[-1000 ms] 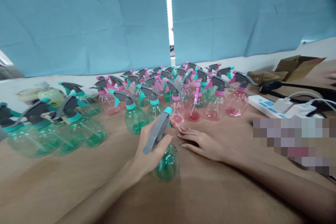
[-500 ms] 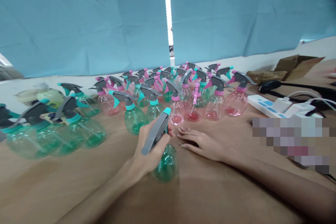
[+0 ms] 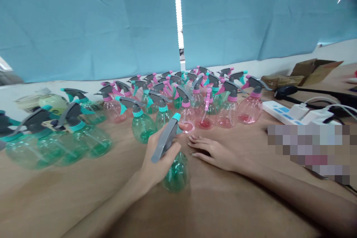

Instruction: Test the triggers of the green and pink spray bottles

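Note:
My left hand (image 3: 158,160) is closed around the neck and grey-and-teal spray head of a green spray bottle (image 3: 177,178). This bottle stands upright on the brown table, its nozzle pointing away from me, and a finger reaches out in front near the trigger. My fingers hide most of the neck and part of the trigger. Flat on the table to the right of that bottle lies my right hand (image 3: 214,152), fingers stretched out and holding nothing. Just beyond both hands stand a pink spray bottle (image 3: 187,115) and a green spray bottle (image 3: 143,126).
Many green and pink spray bottles crowd the back of the table. Several green bottles (image 3: 97,141) stand at left, near a pale round container (image 3: 51,100). A white power strip (image 3: 281,111) with plugs, black straps and an opened cardboard box (image 3: 315,72) lie at right.
A finger of my left hand has moved forward and up, away from the spray head. The bottle and my right hand have stayed in place.

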Demonstrator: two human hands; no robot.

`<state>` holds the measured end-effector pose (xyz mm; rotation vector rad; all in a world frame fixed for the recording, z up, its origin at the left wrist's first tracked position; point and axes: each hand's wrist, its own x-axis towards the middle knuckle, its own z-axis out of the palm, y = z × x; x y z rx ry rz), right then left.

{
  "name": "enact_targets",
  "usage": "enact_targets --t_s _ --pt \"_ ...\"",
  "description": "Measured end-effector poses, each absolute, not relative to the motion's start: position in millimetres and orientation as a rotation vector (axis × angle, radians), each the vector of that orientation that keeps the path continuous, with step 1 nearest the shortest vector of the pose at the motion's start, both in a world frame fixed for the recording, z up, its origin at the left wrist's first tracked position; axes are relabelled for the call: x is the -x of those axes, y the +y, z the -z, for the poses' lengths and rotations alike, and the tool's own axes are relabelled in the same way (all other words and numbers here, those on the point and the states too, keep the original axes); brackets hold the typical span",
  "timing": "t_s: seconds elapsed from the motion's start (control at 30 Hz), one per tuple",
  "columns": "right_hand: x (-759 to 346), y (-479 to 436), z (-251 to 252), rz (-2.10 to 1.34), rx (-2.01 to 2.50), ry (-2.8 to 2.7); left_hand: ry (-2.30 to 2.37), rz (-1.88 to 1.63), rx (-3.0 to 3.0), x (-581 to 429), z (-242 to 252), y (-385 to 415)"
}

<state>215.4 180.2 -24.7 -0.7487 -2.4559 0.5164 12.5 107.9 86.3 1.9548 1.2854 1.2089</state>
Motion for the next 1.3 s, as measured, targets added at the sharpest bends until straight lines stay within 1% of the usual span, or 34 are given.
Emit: enact_targets --t_s 0.83,1.0,1.2,1.3 --pt "-215.1 178.7 21.1 -0.505 0.749 -2.474 1.25 -1.245 -1.952 -11.9 -82.7 108.9" --pt "-215.2 179.3 22.9 -0.502 0.753 -2.465 1.301 -1.269 -1.949 -13.2 -82.6 108.6" --pt "-215.3 180.1 24.1 -0.494 0.751 -2.474 1.489 -1.212 -1.98 -14.9 -92.3 103.8" --pt "-214.9 180.2 24.2 -0.497 0.745 -2.468 1.463 -1.221 -1.968 -15.2 -93.2 103.2"
